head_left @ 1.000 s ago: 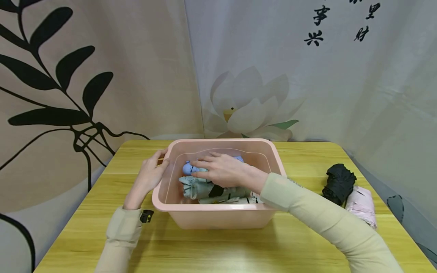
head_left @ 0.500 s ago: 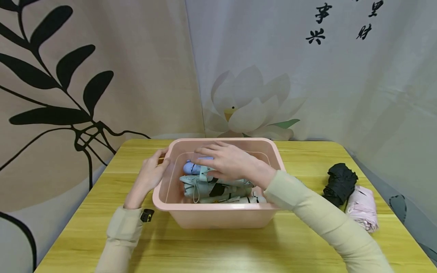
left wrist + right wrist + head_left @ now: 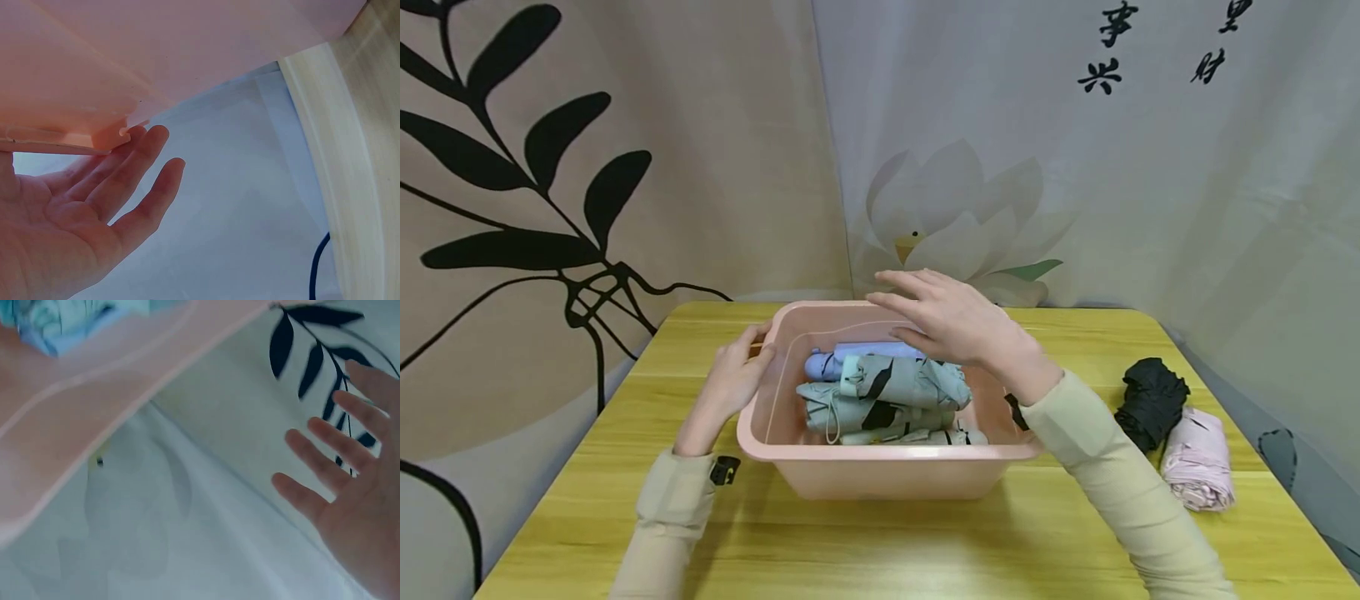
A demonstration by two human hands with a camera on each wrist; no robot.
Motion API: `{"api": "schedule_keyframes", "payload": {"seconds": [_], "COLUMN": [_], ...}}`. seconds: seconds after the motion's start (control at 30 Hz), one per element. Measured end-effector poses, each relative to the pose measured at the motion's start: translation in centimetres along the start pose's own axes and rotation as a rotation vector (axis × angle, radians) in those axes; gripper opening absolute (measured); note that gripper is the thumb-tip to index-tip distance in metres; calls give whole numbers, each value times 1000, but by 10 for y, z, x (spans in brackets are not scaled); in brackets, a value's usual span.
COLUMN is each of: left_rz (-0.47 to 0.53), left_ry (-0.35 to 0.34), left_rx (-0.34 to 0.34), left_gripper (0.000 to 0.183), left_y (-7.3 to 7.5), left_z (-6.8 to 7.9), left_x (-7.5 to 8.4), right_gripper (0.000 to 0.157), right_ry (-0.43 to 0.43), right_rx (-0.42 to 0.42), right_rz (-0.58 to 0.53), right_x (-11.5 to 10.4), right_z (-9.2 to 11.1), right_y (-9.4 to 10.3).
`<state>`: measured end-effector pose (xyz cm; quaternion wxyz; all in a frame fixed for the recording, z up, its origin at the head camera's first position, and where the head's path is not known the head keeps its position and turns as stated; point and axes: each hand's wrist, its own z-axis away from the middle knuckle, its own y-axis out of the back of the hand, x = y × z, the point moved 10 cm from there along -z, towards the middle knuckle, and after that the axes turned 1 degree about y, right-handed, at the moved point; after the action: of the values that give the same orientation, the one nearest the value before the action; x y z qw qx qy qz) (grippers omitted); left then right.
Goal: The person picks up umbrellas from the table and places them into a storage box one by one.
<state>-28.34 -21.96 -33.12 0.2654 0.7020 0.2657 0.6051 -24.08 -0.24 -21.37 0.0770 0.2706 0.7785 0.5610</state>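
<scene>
A pink plastic bin (image 3: 895,483) stands on the table with several folded umbrellas inside. On top lies a grey-green umbrella (image 3: 913,381) with black print, beside a similar grey-green umbrella (image 3: 842,410). Behind them is a blue umbrella (image 3: 823,367); a white umbrella (image 3: 958,437) shows low at the front. My left hand (image 3: 732,379) holds the bin's left rim, its fingers under the lip in the left wrist view. Above the bin's back right side hovers my right hand (image 3: 962,325), fingers spread and holding nothing; the right wrist view shows its palm (image 3: 356,519) apart from the bin.
To the right of the bin, a black folded umbrella (image 3: 1152,402) and a pale pink folded umbrella (image 3: 1198,460) lie side by side on the wooden table (image 3: 925,550). A printed curtain (image 3: 737,167) hangs behind the table.
My right hand has lifted from the umbrellas and moved back and to the right, leaving the upper grey-green umbrella exposed on the pile. My left hand stays at the bin's rim.
</scene>
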Motion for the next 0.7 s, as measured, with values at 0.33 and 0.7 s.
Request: {"api": "schedule_keyframes", "payload": {"seconds": [0.33,0.7], "left_rz": [7,17], "left_ry": [-2,-1], "left_rx": [2,-3], "left_gripper": [48,49], "left_y": [1,1], "left_z": [0,1], "left_x": [1,-1], "right_gripper": [49,55], "right_ry": [-499,-1062], "right_rx": [-3,73], "right_rz": [-93,-154], "right_x": [85,171], "right_z": [69,214], "right_y": [26,-9]}}
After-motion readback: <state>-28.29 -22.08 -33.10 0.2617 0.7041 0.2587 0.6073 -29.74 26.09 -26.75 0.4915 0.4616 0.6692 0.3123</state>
